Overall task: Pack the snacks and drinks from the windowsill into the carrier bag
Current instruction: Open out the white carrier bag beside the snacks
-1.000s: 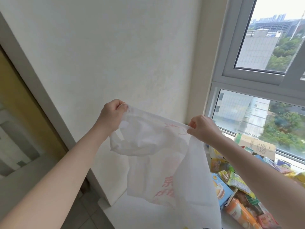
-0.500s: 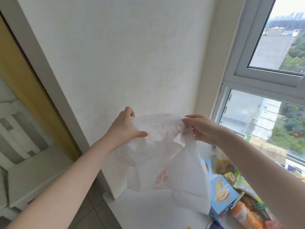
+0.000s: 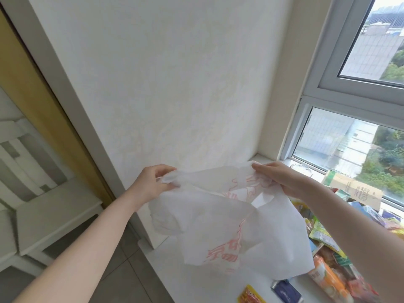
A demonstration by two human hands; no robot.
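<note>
A white carrier bag with red print hangs in the air over the left end of the white windowsill. My left hand pinches its top edge on the left, and my right hand grips the top edge on the right. Several snack packets lie piled on the sill under my right forearm, partly hidden by the bag and arm. An orange packet, a yellow-red packet and a dark blue packet lie near the sill's front.
A brown cardboard box leans against the window glass behind the snacks. A white wall rises straight ahead. To the left are a wooden door frame and a white cabinet over grey floor tiles.
Both hands have dropped lower with the bag and moved apart again after coming close together. The bag's top edge is now stretched wider between them.
</note>
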